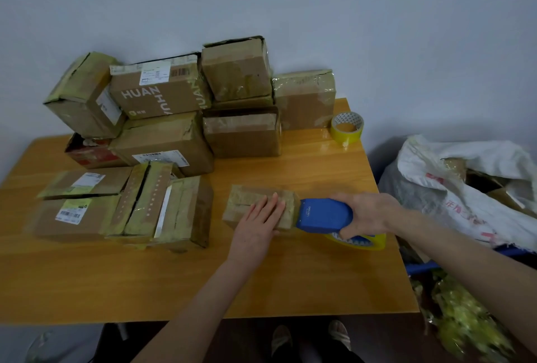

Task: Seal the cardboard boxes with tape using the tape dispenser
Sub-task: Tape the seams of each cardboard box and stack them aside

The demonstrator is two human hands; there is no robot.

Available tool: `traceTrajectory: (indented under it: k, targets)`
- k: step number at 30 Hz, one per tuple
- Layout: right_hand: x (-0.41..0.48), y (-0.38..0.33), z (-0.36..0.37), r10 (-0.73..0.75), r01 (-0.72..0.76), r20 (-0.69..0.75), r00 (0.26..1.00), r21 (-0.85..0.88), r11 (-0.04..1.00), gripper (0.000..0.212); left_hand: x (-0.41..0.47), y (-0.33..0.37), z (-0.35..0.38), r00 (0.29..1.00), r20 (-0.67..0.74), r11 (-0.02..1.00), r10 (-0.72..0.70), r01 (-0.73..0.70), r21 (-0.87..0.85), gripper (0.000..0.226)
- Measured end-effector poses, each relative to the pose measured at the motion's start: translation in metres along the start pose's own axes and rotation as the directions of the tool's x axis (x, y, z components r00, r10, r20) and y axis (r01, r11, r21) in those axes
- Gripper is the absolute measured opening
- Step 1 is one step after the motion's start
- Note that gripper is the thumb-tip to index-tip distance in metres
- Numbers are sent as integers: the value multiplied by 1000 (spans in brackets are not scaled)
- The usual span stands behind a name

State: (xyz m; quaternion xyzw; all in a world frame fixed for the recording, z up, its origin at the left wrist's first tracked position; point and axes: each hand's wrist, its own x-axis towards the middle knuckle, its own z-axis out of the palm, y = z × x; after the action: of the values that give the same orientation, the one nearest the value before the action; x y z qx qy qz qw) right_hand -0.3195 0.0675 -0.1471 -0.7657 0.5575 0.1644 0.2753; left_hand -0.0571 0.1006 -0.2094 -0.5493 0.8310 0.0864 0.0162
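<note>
A small flat cardboard box (247,200) lies on the wooden table (290,275), right of centre. My left hand (260,219) rests flat on its top with straight fingers. My right hand (367,213) grips a blue tape dispenser (322,216) holding a yellowish tape roll (363,242). The dispenser's front edge meets the right end of the small box.
Several taped cardboard boxes (174,118) are stacked along the back and left of the table. A spare tape roll (347,127) stands at the back right corner. A white sack (465,188) with more cardboard sits right of the table, above crumpled tape waste (465,322).
</note>
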Motion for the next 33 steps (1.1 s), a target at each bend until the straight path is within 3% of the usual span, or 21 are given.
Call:
traceTrajectory:
  k: [3,11,16,18,21,23,26,28,30,33]
  targets:
    - [12,-2,-9,-10,10,47,999,-3,1000,81,1,1,1,1000,-10,1000,26,-26,16,71]
    - [34,-5,-31,-57,38,181,982,110,993,62,1,-2,-3,999,-45,1000,23,-24,-15,68]
    - [33,-10,-19,56,-63,195,979,30,998,69,-4,-4,-4,999,11,999,43,-42,-24,67]
    - [31,-5,-13,55,-71,158,986,98,993,62,-5,-5,-8,998,23,996,58,-56,-63,68]
    - [26,2,-26,39,-63,71,997,383,922,56,-2,0,-11,999,-44,985,9,-17,-174,69]
    - [21,2,-31,61,-62,18,998,461,885,55,-2,11,-13,987,-108,960,-123,90,-263,65]
    - [16,-1,-26,164,-60,-119,979,603,796,50,5,34,-13,934,-135,936,-332,308,-170,82]
    - [12,-1,-19,244,-14,-194,950,756,655,48,10,45,-12,902,-131,910,-411,399,-111,85]
    - [10,-3,-11,304,42,-238,923,845,533,46,14,46,-12,898,-153,910,-412,398,-115,74]
    - [8,-7,-5,312,85,-259,914,875,477,46,10,32,-14,961,-161,972,-224,208,-110,62]
